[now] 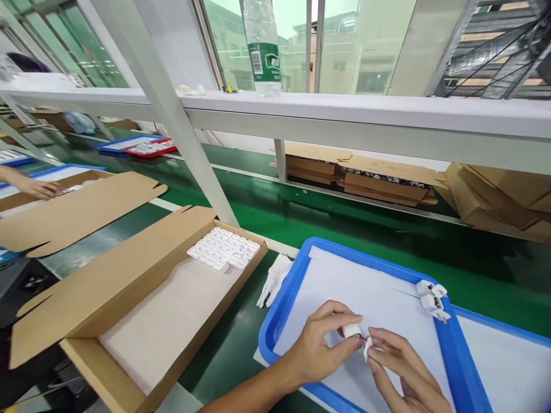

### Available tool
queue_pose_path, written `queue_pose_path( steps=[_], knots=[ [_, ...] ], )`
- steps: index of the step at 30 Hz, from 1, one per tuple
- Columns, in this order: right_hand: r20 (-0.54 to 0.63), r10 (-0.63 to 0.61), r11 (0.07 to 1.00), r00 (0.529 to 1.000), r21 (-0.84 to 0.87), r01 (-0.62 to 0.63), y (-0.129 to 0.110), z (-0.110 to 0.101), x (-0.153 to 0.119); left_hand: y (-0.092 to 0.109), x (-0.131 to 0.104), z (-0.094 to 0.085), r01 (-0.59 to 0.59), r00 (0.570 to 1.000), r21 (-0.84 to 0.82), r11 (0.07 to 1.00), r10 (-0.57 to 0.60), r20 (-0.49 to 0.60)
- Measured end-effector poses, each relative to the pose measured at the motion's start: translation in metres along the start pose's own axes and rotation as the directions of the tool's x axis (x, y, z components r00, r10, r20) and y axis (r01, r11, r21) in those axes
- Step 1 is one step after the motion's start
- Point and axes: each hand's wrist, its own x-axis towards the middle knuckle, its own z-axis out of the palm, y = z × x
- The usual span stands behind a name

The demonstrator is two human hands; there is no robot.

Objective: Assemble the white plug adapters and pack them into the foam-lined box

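Over a blue tray (279, 312) lined with white, my left hand (325, 344) pinches a small white block (352, 330) between thumb and fingers. Just to its right, my right hand (402, 367) has its fingers closed on a thin white piece (367, 348). Thin dark and red wires run between the two pieces. Several white parts (431, 298) sit together at the tray's far right corner. A white glove (275, 279) lies against the tray's left side.
An open cardboard box (172, 292) at left holds rows of white pieces (224, 248). Another person's hand (41, 188) is over a second box at far left. A bottle (264, 63) stands on the shelf (365, 115); cartons (379, 186) sit behind.
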Motion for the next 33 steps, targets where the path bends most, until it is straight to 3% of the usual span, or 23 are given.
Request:
queue_pose_path(
  steps=[5,10,20,23,29,33],
  knots=[
    [0.030,-0.140,0.990,0.990,0.004,0.140,-0.008,-0.001,0.006,-0.004,-0.005,0.002,0.122,0.993,-0.150,0.981,-0.120,0.021],
    [0.021,-0.166,0.986,0.986,-0.020,0.166,-0.010,0.000,0.009,-0.011,-0.007,0.002,0.265,0.964,-0.346,0.900,-0.251,0.083],
    [0.106,-0.188,0.979,0.976,-0.058,0.195,-0.002,0.004,0.002,-0.020,-0.005,0.004,0.153,0.987,-0.398,0.905,-0.162,0.012],
    [0.140,-0.186,0.975,0.972,-0.093,0.200,0.001,0.004,0.002,-0.024,-0.006,0.005,0.173,0.981,-0.412,0.895,-0.194,-0.008],
    [0.119,-0.227,0.963,0.967,-0.123,0.241,0.003,0.005,0.004,-0.022,-0.005,0.000,0.325,0.946,-0.295,0.899,-0.311,0.094],
    [0.113,-0.257,0.959,0.960,-0.091,0.268,0.002,0.003,0.005,-0.019,-0.005,-0.001,0.317,0.948,-0.290,0.903,-0.308,0.078]
  ],
)
